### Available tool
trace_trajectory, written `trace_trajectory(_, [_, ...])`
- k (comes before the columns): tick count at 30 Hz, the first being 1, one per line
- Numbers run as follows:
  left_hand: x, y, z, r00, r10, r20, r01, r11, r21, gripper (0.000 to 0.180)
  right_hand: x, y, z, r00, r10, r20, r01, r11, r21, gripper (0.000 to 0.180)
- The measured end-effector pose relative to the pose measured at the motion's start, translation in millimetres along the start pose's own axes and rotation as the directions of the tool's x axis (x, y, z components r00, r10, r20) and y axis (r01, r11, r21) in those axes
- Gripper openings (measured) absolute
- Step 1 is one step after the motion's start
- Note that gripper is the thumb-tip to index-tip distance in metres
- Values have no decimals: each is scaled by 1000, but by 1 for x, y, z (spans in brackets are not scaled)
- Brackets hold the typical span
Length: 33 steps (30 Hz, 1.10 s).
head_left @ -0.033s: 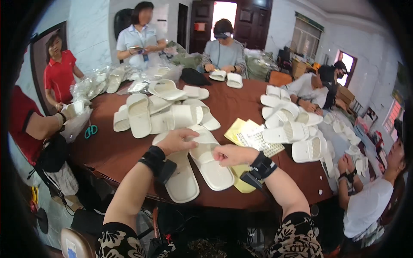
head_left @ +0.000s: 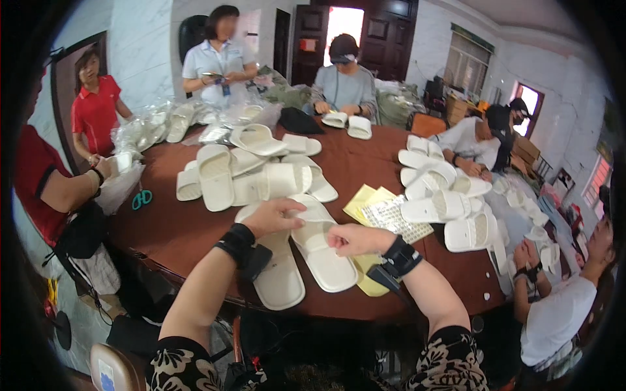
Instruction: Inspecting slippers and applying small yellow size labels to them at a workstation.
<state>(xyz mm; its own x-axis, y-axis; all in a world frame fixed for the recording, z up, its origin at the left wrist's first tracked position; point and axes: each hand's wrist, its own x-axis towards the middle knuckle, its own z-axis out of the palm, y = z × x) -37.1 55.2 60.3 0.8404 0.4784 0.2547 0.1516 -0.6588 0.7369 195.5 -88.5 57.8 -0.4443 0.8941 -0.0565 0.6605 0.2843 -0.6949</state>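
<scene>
Here, at white slippers [head_left: 330, 266], the left hand [head_left: 270, 219] has its grip apart, the right hand [head_left: 360, 240] together; plastic bags [head_left: 124, 186] hold more.

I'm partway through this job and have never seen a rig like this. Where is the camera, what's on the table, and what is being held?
There is no robot: you see a person's bare left hand and right hand. A fisheye camera on that person's head looks down, so straight edges bend near the rim.

On the reddish-brown table lie two open-toed white slippers, side by side. Beyond them is a heap of similar white slippers. To the right, a white sheet with rows of small dark marks lies by pale-yellow paper.

The left hand lies over the two slippers; the right is curled at the right-hand slipper's strap. Whether its fingers pinch something small is hidden.
</scene>
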Motion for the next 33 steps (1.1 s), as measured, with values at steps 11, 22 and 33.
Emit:
trace_trajectory(11, [-1, 2, -3, 991, -125, 55, 128, 991, -46, 45, -9, -2, 8, 997, 26, -77, -20, 996, 81, 23])
trace_trajectory(22, [2, -7, -2, 992, -116, 50, 115, 993, 21, 46, -13, 3, 9, 994, -27, -106, 34, 997, 66, 23])
trace_trajectory(33, [4, -5, 0, 966, -247, 81, 253, 965, -75, 45, -11, 23, 8, 987, -22, -158, 61, 968, 245, 17])
